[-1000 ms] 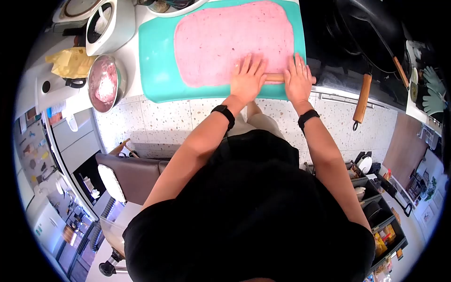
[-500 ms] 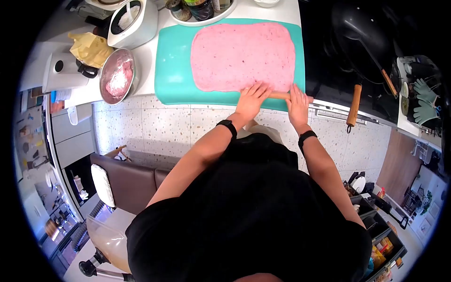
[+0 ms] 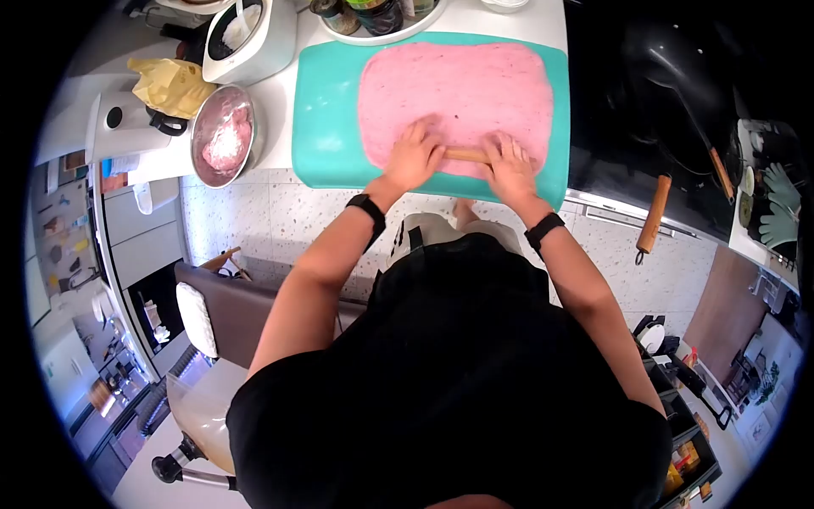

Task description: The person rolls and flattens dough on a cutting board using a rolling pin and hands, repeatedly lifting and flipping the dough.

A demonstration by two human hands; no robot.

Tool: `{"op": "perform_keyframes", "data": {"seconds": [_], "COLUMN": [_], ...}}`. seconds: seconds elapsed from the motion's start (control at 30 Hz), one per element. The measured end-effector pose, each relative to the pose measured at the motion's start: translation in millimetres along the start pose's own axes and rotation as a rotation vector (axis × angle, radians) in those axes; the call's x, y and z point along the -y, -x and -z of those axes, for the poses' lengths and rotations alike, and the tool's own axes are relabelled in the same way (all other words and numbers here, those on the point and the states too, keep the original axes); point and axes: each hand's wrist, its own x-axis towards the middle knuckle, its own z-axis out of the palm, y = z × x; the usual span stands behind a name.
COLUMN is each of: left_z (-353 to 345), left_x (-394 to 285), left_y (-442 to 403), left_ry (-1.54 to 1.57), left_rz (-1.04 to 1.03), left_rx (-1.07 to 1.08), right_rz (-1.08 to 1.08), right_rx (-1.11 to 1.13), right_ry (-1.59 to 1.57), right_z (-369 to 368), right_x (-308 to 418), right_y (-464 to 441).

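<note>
A wide, flat sheet of pink dough (image 3: 458, 89) with darker specks covers most of the turquoise mat (image 3: 326, 114). Across its near edge lies a slim wooden rolling pin (image 3: 466, 155). My left hand (image 3: 413, 159) is on the pin's left end, its fingers curved and slightly blurred. On the right end rests my right hand (image 3: 511, 174), fingers reaching forward over the wood. The pin's ends are hidden under my hands. Black bands circle both wrists.
Left of the mat stands a metal bowl (image 3: 198, 153) with a pink mass inside. Behind it are a white container (image 3: 270, 47) and a yellow bag (image 3: 172, 87). On the right, a wooden-handled pan (image 3: 653, 222) juts past the black stovetop's edge; a dark wok (image 3: 670, 55) sits farther back.
Both hands and the rolling pin have shifted left, and my left hand has turned. The pin now lies farther onto the dough. The whole view has shifted slightly right.
</note>
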Motion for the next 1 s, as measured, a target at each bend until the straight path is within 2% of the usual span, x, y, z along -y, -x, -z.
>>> {"op": "perform_keyframes", "data": {"seconds": [0.03,0.07,0.1,0.13,0.2,0.23,0.4,0.63,0.77,0.9,1.0], "left_z": [-5,-13,-23,-29,-33,-33,-30,-30,-24,-12,1], "left_x": [3,4,1,-1,2,4,-7,-12,-14,-14,-16], "left_y": [-4,-11,-16,-14,-7,-3,28,57,68,65,41], "left_ry": [-0.066,-0.066,-0.256,-0.444,-0.458,-0.483,-0.425,-0.318,-0.287,-0.159,-0.138], "left_rz": [0.006,0.016,0.091,0.164,0.158,0.149,0.078,0.015,-0.031,-0.062,-0.092], "left_rx": [-0.159,-0.152,-0.155,-0.148,-0.091,-0.054,-0.074,-0.13,-0.167,-0.161,-0.138], "right_rz": [0.0,-0.039,-0.082,-0.091,-0.12,-0.121,-0.117,-0.102,-0.074,-0.027,0.027], "right_rx": [0.01,-0.131,-0.265,-0.244,-0.181,-0.168,-0.114,-0.218,-0.198,-0.116,-0.197], "right_ry": [-0.01,-0.043,-0.076,-0.084,0.137,0.132,0.101,0.099,0.085,0.094,0.067], "right_z": [-6,-12,-18,-23,-28,-33,-40,-52,-63,-46,-14], "right_x": [3,3,4,6,7,8,19,31,26,24,10], "right_y": [-9,-22,-29,-30,-32,-29,3,34,52,49,25]}}
